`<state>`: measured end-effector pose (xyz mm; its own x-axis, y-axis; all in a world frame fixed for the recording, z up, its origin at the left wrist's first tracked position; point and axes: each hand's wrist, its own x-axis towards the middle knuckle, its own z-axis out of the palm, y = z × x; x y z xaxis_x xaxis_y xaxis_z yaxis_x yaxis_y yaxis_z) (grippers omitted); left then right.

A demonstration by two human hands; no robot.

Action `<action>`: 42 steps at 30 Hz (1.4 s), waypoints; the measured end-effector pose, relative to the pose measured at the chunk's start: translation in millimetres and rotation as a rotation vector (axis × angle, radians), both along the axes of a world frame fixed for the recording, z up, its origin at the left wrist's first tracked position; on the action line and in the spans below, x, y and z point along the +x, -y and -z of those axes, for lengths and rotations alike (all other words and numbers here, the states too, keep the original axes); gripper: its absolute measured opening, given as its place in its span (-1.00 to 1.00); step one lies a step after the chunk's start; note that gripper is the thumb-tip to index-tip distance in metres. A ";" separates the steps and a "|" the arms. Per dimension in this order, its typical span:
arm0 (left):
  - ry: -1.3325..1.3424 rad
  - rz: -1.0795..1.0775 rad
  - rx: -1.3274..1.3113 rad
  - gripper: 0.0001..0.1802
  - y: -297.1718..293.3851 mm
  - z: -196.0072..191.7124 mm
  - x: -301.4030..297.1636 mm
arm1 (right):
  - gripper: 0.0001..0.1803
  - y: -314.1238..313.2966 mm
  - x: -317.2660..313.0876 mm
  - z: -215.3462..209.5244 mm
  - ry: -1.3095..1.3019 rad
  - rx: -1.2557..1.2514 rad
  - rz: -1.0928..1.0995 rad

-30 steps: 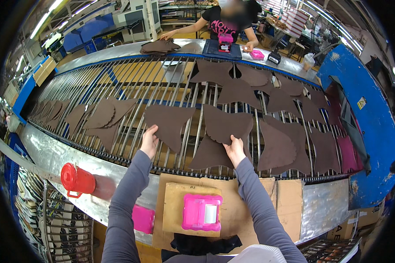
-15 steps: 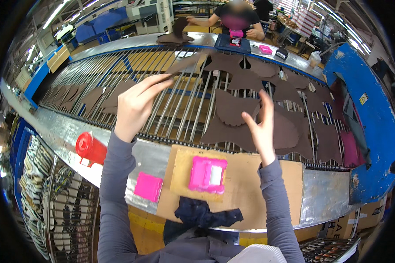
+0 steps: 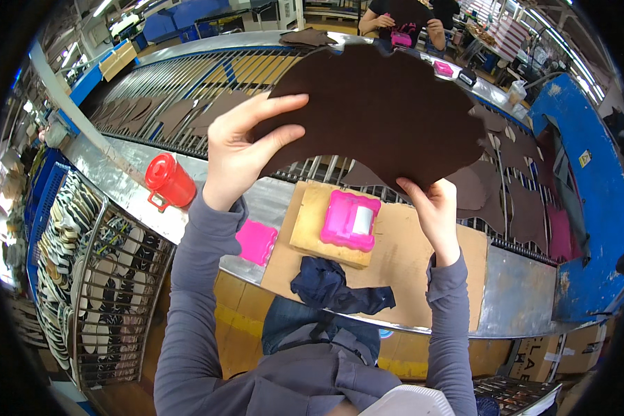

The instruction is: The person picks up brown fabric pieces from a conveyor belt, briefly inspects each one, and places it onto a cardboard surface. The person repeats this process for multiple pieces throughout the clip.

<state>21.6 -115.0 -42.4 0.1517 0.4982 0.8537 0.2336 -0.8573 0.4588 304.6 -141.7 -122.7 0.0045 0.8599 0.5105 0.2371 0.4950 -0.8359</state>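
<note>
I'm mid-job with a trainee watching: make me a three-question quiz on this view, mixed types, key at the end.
1. Multiple choice: what is the person's right hand gripping?
A) a dark blue cloth
B) a dark brown piece with a partly scalloped edge
C) a tan block

2. True or false: the red lidded container is to the left of the cardboard sheet.

3. Fill in the blank: the flat wavy-edged square between the red lidded container and the cardboard sheet is coloured ____.

Key:
1. B
2. True
3. Pink
</note>
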 end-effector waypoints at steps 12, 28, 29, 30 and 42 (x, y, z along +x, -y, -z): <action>-0.538 0.047 -0.264 -0.69 -6.5 60.4 -69.5 | -0.78 -15.5 -21.1 55.6 0.344 0.085 -0.079; -0.575 0.010 -0.271 -0.72 -3.9 70.0 -88.7 | -0.83 -13.0 -39.4 65.6 0.309 -0.004 -0.138; -0.574 0.015 -0.275 -0.72 -3.7 69.6 -88.6 | -0.83 -11.8 -40.3 65.5 0.291 -0.010 -0.135; -0.572 0.020 -0.279 -0.72 -3.5 69.7 -87.9 | -0.83 -11.1 -40.7 65.6 0.274 -0.017 -0.133; -0.546 0.208 -0.243 -0.75 -19.4 99.8 -45.8 | -0.81 13.2 8.3 82.0 0.416 0.091 0.018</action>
<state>-24.2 -95.7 -142.3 0.6478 0.5811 0.4925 0.3284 -0.7964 0.5078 312.9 -154.9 -204.7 -0.2035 0.8129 0.5457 0.5545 0.5550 -0.6200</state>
